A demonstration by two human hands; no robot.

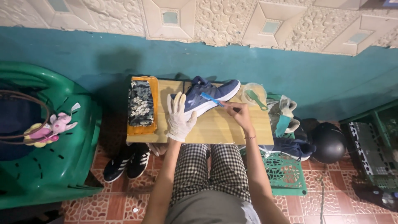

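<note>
Checked trousers below; my gloved left hand (180, 118) rests open against the navy shoe (207, 96), right hand (239, 113) gripping a blue toothbrush (212, 99) on it.

Right hand (239, 112) holds blue toothbrush (212, 99) against navy sneaker (209, 95) (left hand (179, 118) gloved).

wall (83, 49) teal, embossed tiles up top – floor (120, 205) red mosaic | wooden table (248, 128)
</note>
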